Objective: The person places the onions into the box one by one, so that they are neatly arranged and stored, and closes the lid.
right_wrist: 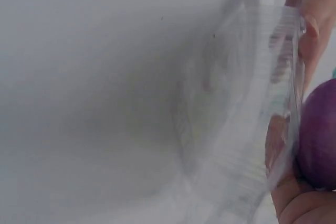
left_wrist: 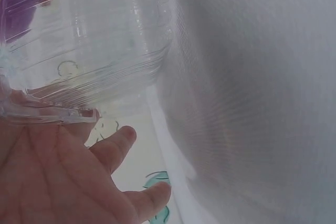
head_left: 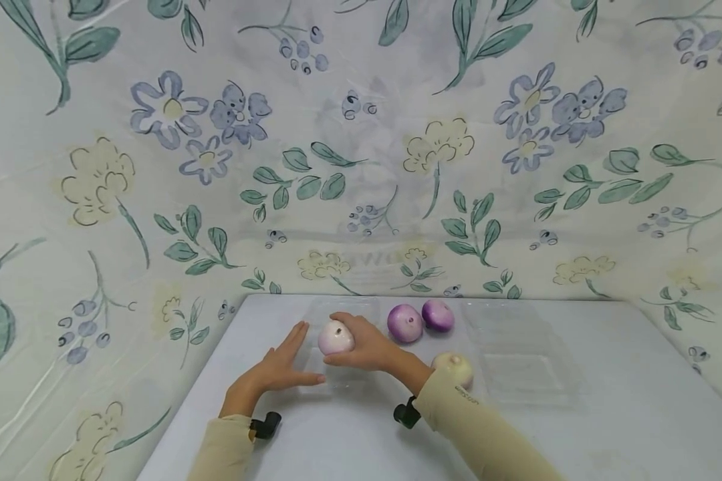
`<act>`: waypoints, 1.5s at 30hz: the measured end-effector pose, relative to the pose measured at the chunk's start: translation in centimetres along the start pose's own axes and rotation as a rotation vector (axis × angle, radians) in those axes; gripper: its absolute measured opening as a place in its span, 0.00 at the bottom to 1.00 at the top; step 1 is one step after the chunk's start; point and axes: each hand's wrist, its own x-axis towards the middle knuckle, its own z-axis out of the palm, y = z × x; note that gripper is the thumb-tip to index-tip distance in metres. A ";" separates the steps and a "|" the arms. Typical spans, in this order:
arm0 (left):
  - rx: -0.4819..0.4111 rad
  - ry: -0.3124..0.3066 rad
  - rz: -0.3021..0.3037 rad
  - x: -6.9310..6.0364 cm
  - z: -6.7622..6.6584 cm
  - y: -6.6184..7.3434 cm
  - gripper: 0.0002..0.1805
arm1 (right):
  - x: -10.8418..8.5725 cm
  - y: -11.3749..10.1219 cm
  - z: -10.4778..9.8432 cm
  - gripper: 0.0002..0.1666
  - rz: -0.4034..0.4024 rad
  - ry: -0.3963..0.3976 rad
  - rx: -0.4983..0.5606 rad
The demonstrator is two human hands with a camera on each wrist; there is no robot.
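My right hand (head_left: 368, 344) grips a purple-and-white onion (head_left: 335, 338) over a clear plastic container (head_left: 343, 386). In the right wrist view the onion (right_wrist: 318, 137) looks purple and is partly cut off by the frame edge, beside the container's rim. Fingers extended and thumb spread, my left hand (head_left: 275, 369) is at the left side of that container. The left wrist view shows the palm (left_wrist: 58, 177) against the container's wall (left_wrist: 105, 40), with purple visible through the plastic. Whether the onion touches the container's floor cannot be told.
Two purple onions, one nearer (head_left: 405, 324) and one farther (head_left: 438, 315), lie right of the container. A pale yellow onion (head_left: 455, 369) sits behind my right forearm. Farther right stands another clear container (head_left: 517, 374). A floral cloth (head_left: 361, 200) hangs behind the white table (head_left: 626, 427).
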 end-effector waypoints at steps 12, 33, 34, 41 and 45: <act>-0.026 0.004 0.035 -0.3 -0.2 -0.5 0.67 | 1.2 -0.5 2.9 0.52 0.053 -0.054 0.024; -0.014 0.004 0.011 0.1 -0.2 -0.3 0.68 | 3.2 0.0 5.4 0.41 0.085 -0.048 0.111; -0.014 0.005 0.009 0.0 -0.3 -0.3 0.68 | 3.2 0.0 5.4 0.41 0.086 -0.048 0.115; -0.025 0.006 0.009 0.1 -0.3 -0.2 0.68 | 3.2 0.1 5.7 0.39 0.106 -0.051 0.093; -0.042 -0.001 0.018 0.3 -0.2 -0.1 0.69 | 3.0 0.2 5.4 0.40 0.110 -0.050 0.108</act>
